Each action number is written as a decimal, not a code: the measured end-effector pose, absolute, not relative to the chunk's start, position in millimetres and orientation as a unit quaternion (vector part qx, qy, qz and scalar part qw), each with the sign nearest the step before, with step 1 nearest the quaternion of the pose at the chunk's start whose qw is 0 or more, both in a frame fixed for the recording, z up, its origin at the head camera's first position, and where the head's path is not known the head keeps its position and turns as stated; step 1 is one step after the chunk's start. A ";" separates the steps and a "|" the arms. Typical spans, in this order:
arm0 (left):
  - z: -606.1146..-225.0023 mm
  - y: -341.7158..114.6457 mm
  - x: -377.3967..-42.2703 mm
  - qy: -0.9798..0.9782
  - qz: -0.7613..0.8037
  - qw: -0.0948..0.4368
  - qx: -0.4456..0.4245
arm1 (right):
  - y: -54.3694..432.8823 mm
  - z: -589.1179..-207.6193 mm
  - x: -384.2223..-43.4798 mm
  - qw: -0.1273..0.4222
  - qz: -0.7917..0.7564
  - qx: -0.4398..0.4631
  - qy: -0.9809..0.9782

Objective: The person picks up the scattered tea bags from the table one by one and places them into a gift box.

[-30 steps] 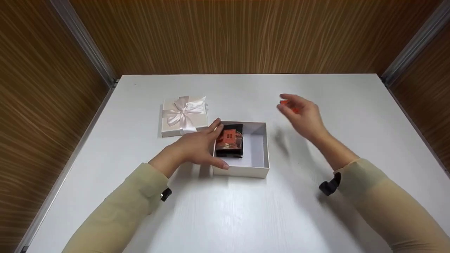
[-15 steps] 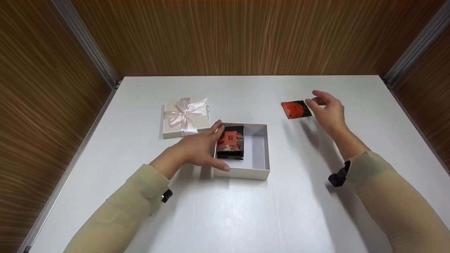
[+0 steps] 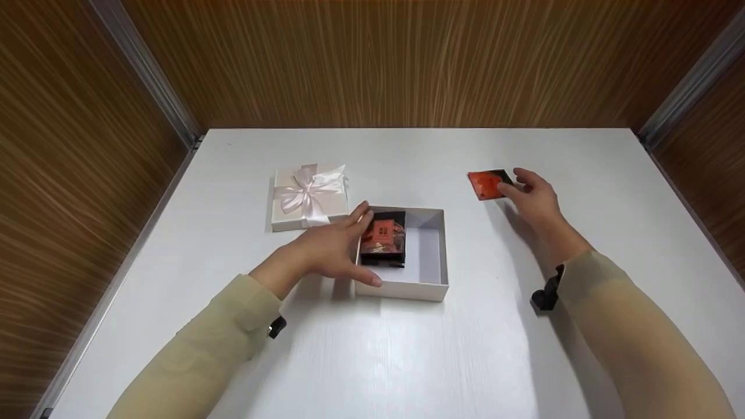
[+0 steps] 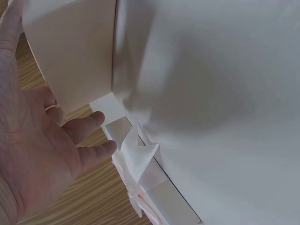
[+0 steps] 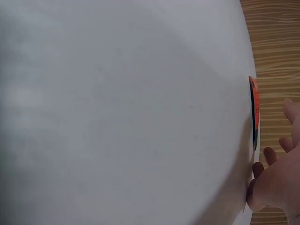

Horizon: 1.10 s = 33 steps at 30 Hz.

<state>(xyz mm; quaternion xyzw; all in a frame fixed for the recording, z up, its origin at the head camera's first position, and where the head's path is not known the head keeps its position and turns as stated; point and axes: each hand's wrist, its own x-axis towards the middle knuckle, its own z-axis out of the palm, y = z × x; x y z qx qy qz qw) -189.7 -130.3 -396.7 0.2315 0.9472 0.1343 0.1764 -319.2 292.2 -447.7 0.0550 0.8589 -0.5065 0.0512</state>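
My left hand point(image 3: 326, 247) grips the left side of an open white box point(image 3: 410, 293), its thumb across the front rim and its fingers at the back left corner. In the left wrist view two fingers stay free beside the box wall point(image 4: 70, 56). Inside the box, against its left wall, lies a stack of black packets point(image 3: 383, 238) with a red label. At the back right a flat square red and black sachet point(image 3: 484, 184) lies on the table. My right hand point(image 3: 534, 201) is at its right edge, thumb overlapping it and fingers apart.
A cream lid point(image 3: 285, 220) with a pale pink ribbon bow point(image 3: 307, 189) lies behind and left of the box. The white table point(image 3: 372, 355) is bordered by wood-grain panels point(image 3: 372, 64) at the back and sides.
The right hand reached right, let the red and black sachet lie on the table, drew back from it, then returned to its right edge. The left hand has kept its place on the box.
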 end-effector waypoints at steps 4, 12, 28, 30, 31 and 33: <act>-396.4 -131.4 -189.7 0.947 0.135 0.173 0.233 | 288.9 -451.7 -321.2 0.054 -0.498 0.045 0.865; -394.5 -133.1 -188.8 0.947 0.142 0.177 0.228 | 282.1 -454.1 -323.7 0.054 -0.434 0.056 0.898; -393.0 -134.9 -185.1 0.947 0.142 0.177 0.229 | 276.0 -455.8 -325.4 0.025 -0.337 0.038 0.940; -393.2 -134.7 -185.1 0.947 0.142 0.176 0.229 | 275.5 -455.4 -324.2 0.025 -0.332 0.042 0.942; -393.4 -134.4 -185.2 0.947 0.141 0.176 0.230 | 275.0 -455.1 -323.8 0.024 -0.329 0.043 0.943; -393.4 -134.1 -185.2 0.947 0.141 0.176 0.231 | 274.6 -455.0 -323.3 0.024 -0.324 0.047 0.945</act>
